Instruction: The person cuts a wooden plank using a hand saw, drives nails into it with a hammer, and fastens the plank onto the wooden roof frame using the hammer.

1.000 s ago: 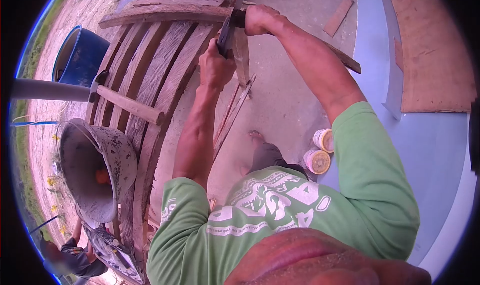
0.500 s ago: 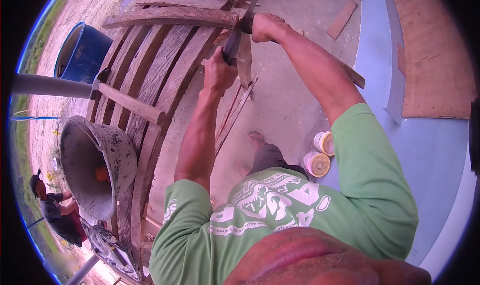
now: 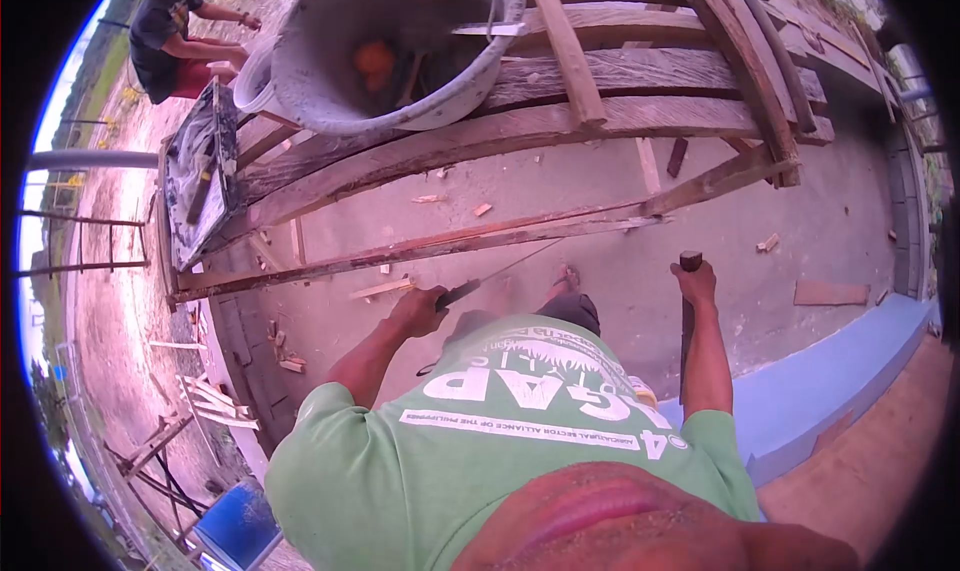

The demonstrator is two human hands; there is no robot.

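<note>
My left hand (image 3: 418,313) is closed round the dark handle of a machete (image 3: 458,293). Its thin blade, seen nearly edge-on, points away to the upper right, close to a long wooden bar. Farther right, my right hand (image 3: 698,283) grips a dark strip of wood (image 3: 687,341) near its far end; the strip runs back along my forearm. The two hands are well apart, both on the near side of a slatted wooden bench (image 3: 640,116).
On the bench stand a grey bucket (image 3: 300,91), with something orange inside, and a wooden handle (image 3: 568,56). A mortar-smeared board (image 3: 203,176) lies left. Another person (image 3: 165,36) is at upper left. Wood scraps (image 3: 290,359) litter the floor; a blue-grey ledge (image 3: 840,371) runs right.
My view has swung left along the bench. The hands, together at the bench end before, have moved apart and nearer my body. Each still holds its thing.
</note>
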